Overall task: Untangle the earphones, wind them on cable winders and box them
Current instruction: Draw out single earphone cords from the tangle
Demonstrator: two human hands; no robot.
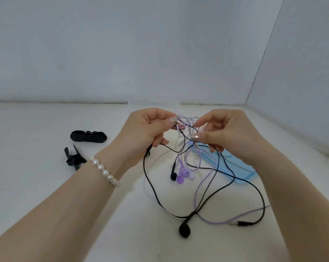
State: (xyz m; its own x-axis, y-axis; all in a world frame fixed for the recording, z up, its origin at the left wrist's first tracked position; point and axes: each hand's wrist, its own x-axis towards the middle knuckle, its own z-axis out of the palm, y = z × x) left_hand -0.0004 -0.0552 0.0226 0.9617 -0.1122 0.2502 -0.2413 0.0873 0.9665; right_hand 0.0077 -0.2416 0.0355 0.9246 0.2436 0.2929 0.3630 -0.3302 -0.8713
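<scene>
Both hands are raised above the counter [46,186], the left hand [146,129] and right hand [222,133] pinching a tangle of black, purple and white earphones [186,129]. Two black cable winders [88,136] lie left of the left hand; a blue box [241,169] sits under the right.

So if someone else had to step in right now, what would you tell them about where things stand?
Left hand: pinches the top of the knot, held above the table.
Right hand: pinches cords on the knot's other side.
Earphones: black cord, purple cord and a white one are still tangled; their lower loops and a black bud lie on the table, and the other buds sit bunched under the knot.
Winders: two black ones, unused, to the left.
Blue box: lies right, behind the cords.
Done: nothing finished.
Left: untangle, wind each set, box them.
</scene>
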